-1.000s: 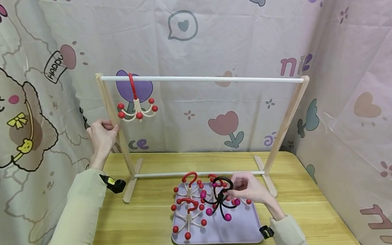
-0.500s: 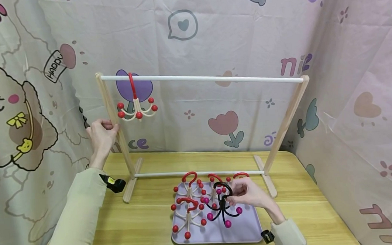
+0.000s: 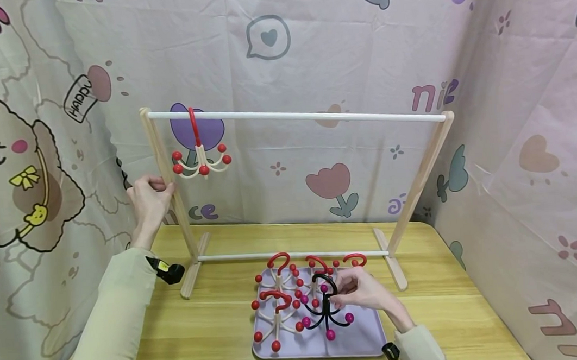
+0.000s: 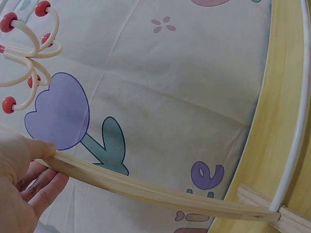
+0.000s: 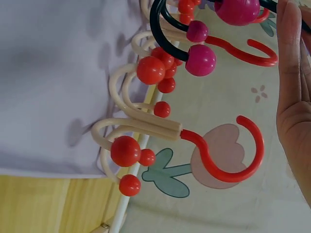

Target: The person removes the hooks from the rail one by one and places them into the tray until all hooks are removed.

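Note:
My left hand [image 3: 147,201] grips the left wooden post [image 4: 146,191] of a hanging rack between thumb and fingers. A cream octopus-shaped hook with red balls and a red crook [image 3: 196,131] hangs from the white top rail [image 3: 304,115] near that post. Over the lilac tray [image 3: 357,337], my right hand [image 3: 365,293] pinches a black octopus-shaped hook with magenta balls [image 3: 326,307] near the base of its crook. Whether its lowest ball touches the tray, I cannot tell. Several cream-and-red hooks [image 3: 277,324] stand on the tray, to the left of the black one and behind it.
The rack's white lower bar [image 3: 243,256] runs just behind the tray, between two wooden feet [image 3: 392,261]. Printed cloth [image 3: 282,66] encloses the wooden table [image 3: 213,325] at the back and sides. One red-crooked hook [image 5: 223,174] stands at the tray's far right corner.
My right hand has lowered the black hook and brought it slightly nearer the tray's front, uncrossing the red hooks behind. The left hand stays on the post.

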A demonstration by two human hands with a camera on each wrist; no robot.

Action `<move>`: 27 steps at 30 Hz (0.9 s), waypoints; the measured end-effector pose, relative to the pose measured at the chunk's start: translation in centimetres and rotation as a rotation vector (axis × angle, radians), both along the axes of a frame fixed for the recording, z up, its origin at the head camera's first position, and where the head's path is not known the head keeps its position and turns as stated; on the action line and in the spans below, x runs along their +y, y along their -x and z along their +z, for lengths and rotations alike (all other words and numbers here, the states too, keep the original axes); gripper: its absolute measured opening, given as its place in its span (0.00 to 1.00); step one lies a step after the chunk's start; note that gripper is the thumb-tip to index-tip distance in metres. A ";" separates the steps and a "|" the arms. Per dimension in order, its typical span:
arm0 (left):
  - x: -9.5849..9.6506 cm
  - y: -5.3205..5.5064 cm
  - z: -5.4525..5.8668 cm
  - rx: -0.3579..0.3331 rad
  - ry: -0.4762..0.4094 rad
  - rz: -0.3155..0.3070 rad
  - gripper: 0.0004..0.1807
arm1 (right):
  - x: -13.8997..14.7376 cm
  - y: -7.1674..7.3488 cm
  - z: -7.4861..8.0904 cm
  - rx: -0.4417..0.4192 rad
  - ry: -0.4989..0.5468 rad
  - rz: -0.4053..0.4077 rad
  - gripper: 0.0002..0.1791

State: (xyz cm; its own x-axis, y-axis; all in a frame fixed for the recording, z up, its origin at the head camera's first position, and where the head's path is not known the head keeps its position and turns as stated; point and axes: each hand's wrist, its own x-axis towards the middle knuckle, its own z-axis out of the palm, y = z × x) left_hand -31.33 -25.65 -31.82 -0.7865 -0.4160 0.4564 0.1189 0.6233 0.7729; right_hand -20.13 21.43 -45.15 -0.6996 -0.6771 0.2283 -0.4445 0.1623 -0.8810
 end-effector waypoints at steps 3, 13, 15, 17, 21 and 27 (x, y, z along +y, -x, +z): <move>0.0 0.0 0.0 0.006 0.004 0.001 0.17 | -0.2 0.0 -0.2 0.019 0.009 0.019 0.07; 0.1 -0.1 0.1 0.001 -0.003 -0.006 0.17 | -0.4 -0.1 -0.8 0.054 -0.069 -0.028 0.09; 0.1 -0.1 0.1 0.001 -0.011 -0.009 0.17 | -0.4 -0.2 -0.9 0.038 -0.063 -0.017 0.09; 0.1 -0.1 0.1 -0.001 -0.008 -0.009 0.17 | -0.4 -0.2 -1.0 0.020 -0.053 -0.004 0.09; 0.1 -0.1 0.0 -0.006 -0.006 -0.004 0.17 | -0.4 -0.3 -1.2 -0.002 -0.042 0.019 0.09; 0.0 0.0 0.0 -0.012 -0.023 -0.017 0.18 | -0.5 -0.4 -1.3 -0.009 -0.060 0.031 0.09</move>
